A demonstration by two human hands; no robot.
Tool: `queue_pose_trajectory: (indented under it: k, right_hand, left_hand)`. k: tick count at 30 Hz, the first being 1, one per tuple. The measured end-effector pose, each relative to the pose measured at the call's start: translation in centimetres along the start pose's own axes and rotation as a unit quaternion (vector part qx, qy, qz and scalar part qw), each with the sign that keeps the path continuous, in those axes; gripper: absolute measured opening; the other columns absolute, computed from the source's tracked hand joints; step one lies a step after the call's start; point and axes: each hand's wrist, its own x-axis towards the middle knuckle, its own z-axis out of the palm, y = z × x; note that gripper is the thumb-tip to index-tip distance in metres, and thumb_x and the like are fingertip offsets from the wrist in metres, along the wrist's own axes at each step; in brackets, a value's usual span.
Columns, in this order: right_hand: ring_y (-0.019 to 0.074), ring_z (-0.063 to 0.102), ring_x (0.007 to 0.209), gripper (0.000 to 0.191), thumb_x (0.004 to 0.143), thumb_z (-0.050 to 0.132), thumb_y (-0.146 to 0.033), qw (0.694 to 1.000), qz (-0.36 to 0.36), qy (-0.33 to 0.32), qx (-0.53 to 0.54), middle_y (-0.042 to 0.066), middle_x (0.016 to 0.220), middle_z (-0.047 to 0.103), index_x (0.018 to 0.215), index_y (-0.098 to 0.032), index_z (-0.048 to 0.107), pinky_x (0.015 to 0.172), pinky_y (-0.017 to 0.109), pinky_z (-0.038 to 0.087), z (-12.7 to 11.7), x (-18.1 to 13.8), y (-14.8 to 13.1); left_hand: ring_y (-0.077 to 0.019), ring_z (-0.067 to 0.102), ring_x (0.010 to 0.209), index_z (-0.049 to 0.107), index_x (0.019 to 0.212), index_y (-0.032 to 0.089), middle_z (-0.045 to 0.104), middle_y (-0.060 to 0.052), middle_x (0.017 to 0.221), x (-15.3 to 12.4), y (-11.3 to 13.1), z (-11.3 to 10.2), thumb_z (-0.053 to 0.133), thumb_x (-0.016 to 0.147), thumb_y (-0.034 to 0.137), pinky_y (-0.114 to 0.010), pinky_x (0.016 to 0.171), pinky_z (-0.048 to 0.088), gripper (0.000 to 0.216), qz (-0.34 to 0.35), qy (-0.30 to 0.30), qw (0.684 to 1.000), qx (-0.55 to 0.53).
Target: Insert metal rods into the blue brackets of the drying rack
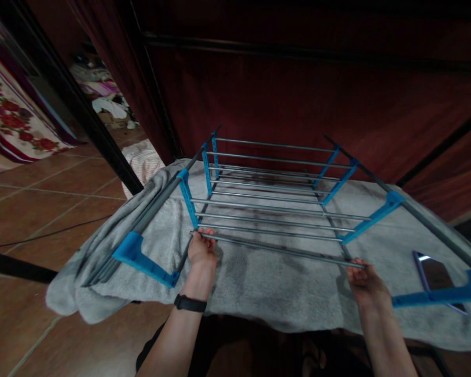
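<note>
A metal rod [275,248] lies across the front of a partly assembled rack with blue plastic brackets [188,199] and grey tubes. My left hand [202,248] grips the rod's left end, close to the lower side rail. At the rod's other end, my right hand [367,280] has its fingers closed round it, beside the right lower rail. Several crossbars [278,208] span the brackets behind this rod. Nearer to me, a blue bracket [147,262] on the left and another blue bracket [435,296] on the right stick out inward from the side tubes.
A grey blanket [259,293] covers the surface under the rack. Spare grey tubes [118,256] lie at the left. A phone [435,275] rests at the right, partly behind a bracket. Dark red curtain [282,99] hangs behind; a black post [90,115] stands left.
</note>
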Motion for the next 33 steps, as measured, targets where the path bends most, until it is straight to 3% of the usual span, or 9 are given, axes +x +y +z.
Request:
queue_pose_trajectory:
  k: [3,8,13,16,20,28,33]
  right_hand:
    - [0.0069,0.061,0.05,0.027,0.094,0.044,-0.01,0.999,0.031,0.04,0.006,-0.003,0.068,0.064,0.074,-0.02,0.06,0.059,0.02,0.059,0.4,-0.3,-0.1]
    - [0.0072,0.066,0.06,0.023,0.094,0.051,-0.012,1.0,0.003,0.018,0.006,-0.003,0.074,0.066,0.075,-0.021,0.061,0.063,0.019,0.059,1.2,-1.2,0.2]
    - [0.0075,0.07,0.07,0.02,0.092,0.054,-0.01,1.0,0.011,-0.008,0.015,-0.002,0.08,0.069,0.079,-0.02,0.065,0.07,0.018,0.061,2.3,-2.6,1.7]
    - [0.0086,0.071,0.074,0.013,0.086,0.066,-0.01,0.999,0.017,-0.027,0.003,-0.002,0.081,0.071,0.079,-0.02,0.064,0.074,0.02,0.061,3.3,-3.7,3.0]
    - [0.0104,0.072,0.077,0.019,0.076,0.079,-0.009,0.998,0.033,-0.057,0.002,-0.003,0.08,0.073,0.077,-0.02,0.063,0.081,0.024,0.063,4.8,-5.6,4.8]
    - [0.0146,0.074,0.081,0.023,0.064,0.088,-0.016,0.99,0.062,-0.124,0.008,0.0,0.082,0.076,0.073,-0.02,0.067,0.084,0.029,0.062,7.1,-9.9,7.8]
    - [0.0147,0.073,0.084,0.026,0.063,0.09,-0.021,0.981,0.074,-0.181,-0.007,-0.002,0.084,0.076,0.08,-0.021,0.071,0.085,0.029,0.061,7.7,-11.7,9.6]
  left_hand:
    - [-0.009,0.061,0.061,0.057,0.081,0.02,0.064,0.001,0.072,0.5,0.4,0.1,0.041,0.105,0.022,-0.02,0.057,0.044,0.029,0.004,0.004,1.0,0.004]
    - [-0.0083,0.063,0.06,0.058,0.082,0.02,0.065,0.002,0.07,0.3,-0.6,0.2,0.045,0.103,0.019,-0.019,0.058,0.046,0.024,-0.003,-0.017,1.0,0.024]
    - [-0.0083,0.067,0.064,0.057,0.08,0.019,0.069,0.0,0.074,-1.0,-3.1,0.0,0.053,0.099,0.012,-0.018,0.063,0.05,0.02,-0.022,-0.062,0.997,0.044]
    - [-0.01,0.069,0.068,0.058,0.081,0.019,0.071,-0.002,0.078,-1.8,-4.6,-0.3,0.061,0.094,0.01,-0.02,0.068,0.052,0.016,-0.038,-0.11,0.992,0.055]
    - [-0.0132,0.072,0.075,0.06,0.079,0.018,0.073,-0.004,0.08,-3.0,-6.7,-0.8,0.068,0.087,0.008,-0.022,0.07,0.054,0.015,-0.066,-0.165,0.982,0.067]
    - [-0.0157,0.073,0.082,0.065,0.083,0.018,0.074,-0.004,0.086,-5.3,-11.2,-0.9,0.078,0.077,0.01,-0.027,0.077,0.055,0.016,-0.115,-0.22,0.964,0.1]
    - [-0.0139,0.07,0.074,0.066,0.08,0.019,0.072,-0.002,0.08,-6.4,-13.5,-0.9,0.076,0.077,0.006,-0.028,0.077,0.056,0.016,-0.142,-0.24,0.954,0.106]
